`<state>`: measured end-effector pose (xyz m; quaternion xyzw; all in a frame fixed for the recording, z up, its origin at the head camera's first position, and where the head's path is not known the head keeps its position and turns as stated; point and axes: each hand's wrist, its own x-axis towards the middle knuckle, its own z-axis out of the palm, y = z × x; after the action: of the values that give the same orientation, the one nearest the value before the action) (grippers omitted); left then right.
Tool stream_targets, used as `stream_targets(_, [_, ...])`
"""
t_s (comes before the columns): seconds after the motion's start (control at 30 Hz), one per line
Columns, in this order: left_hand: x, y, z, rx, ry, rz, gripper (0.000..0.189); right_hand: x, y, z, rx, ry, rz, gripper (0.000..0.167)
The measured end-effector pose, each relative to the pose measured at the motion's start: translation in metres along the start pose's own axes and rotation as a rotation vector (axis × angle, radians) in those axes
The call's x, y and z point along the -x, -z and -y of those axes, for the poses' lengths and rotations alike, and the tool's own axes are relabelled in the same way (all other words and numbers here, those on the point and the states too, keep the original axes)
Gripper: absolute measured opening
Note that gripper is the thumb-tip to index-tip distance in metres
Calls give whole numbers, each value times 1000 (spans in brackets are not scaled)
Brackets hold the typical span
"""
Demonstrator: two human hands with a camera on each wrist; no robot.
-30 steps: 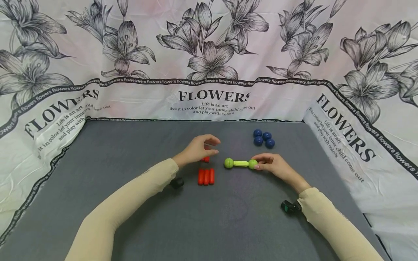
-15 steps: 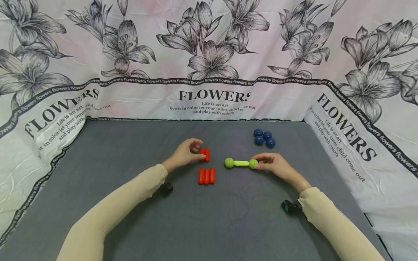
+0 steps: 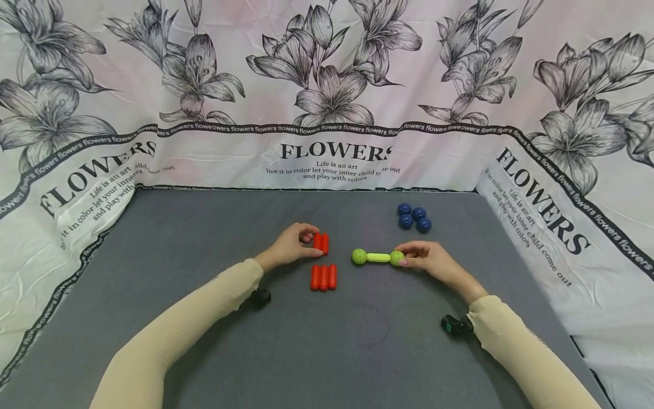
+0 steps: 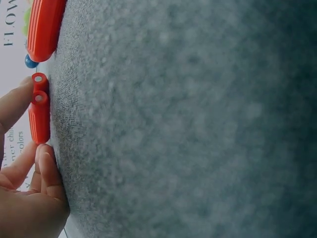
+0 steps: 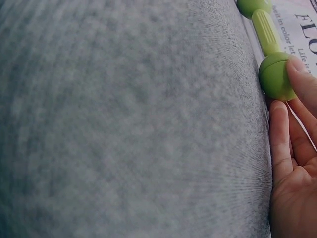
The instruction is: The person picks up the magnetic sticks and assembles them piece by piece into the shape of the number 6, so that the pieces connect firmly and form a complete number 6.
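Note:
Thumb and fingertips of my left hand [image 3: 288, 247] pinch the left one of two short red sticks [image 3: 317, 243] by its ends. The other red stick [image 3: 325, 243] lies right beside it. In the left wrist view, these two sticks show pale round tips at their near ends. My right hand [image 3: 434, 262] holds the right green ball [image 3: 396, 258] of a dumbbell-shaped piece between thumb and fingers. A lighter green stick [image 3: 378, 258] joins that ball to a second green ball [image 3: 359, 257] on the left. The piece lies level along the table.
Three red sticks [image 3: 324, 278] lie side by side just in front of the pair. Several dark blue balls [image 3: 405, 221] sit clustered behind the green piece. A flower-printed cloth [image 3: 337, 153] rises behind and beside the grey table [image 3: 357, 358].
My left hand has drawn back to the left from above the two red sticks, then closed its fingertips on the left one. My right hand keeps its hold on the green ball.

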<state>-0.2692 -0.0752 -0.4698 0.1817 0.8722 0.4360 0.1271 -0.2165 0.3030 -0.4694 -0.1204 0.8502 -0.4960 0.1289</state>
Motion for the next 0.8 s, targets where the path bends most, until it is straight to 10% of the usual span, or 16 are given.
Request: stream_targets(0.8, [1, -2, -5, -78, -25, -15, 55, 0, 2, -3, 17, 5, 3, 38])
